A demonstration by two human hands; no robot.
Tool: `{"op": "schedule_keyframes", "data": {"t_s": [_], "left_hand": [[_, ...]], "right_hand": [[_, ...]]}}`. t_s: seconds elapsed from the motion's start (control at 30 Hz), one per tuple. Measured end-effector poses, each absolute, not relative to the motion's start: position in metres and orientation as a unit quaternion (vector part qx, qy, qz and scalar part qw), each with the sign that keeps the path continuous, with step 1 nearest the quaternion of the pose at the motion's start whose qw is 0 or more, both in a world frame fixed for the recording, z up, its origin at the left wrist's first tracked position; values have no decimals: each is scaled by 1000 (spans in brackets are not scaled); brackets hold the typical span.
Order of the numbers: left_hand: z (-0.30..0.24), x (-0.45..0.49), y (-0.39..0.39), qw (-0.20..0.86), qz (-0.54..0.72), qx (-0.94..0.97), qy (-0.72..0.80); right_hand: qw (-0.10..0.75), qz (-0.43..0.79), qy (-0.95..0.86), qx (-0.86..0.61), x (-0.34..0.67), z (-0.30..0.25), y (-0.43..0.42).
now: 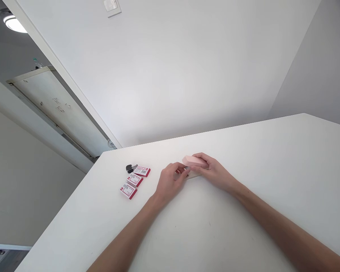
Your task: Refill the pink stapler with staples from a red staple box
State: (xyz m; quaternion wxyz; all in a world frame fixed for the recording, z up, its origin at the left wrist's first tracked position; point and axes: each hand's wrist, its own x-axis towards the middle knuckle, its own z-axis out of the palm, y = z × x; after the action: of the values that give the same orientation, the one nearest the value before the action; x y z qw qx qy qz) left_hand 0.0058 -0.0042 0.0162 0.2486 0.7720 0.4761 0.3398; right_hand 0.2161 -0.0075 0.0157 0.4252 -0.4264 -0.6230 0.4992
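Note:
A pink stapler (193,161) rests on the white table (243,170), its top tilted up. My right hand (214,172) is wrapped around the stapler's far end and holds it. My left hand (171,181) is closed in a pinch at the stapler's open near end, fingertips touching something small and metallic that I cannot make out. Left of my hands lie three small red-and-white staple boxes (135,180) in a slanted row. A small black and silver staple remover (131,167) sits just behind them.
The table's left edge (73,200) runs diagonally from the far corner toward me. A white wall with a light switch (112,6) stands behind the table. A doorway and a whiteboard (59,109) show at the left.

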Motion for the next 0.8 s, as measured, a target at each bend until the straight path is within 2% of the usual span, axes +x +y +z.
{"op": "schedule_keyframes", "data": {"t_s": [0.53,0.8], "left_hand": [[14,6,-5,198,277,808,480],[13,5,-5,194,262,816,477]], "right_hand": [[440,589,-561,-379,212,21,-9],[514,608,-502,-338,214,15,-1]]}}
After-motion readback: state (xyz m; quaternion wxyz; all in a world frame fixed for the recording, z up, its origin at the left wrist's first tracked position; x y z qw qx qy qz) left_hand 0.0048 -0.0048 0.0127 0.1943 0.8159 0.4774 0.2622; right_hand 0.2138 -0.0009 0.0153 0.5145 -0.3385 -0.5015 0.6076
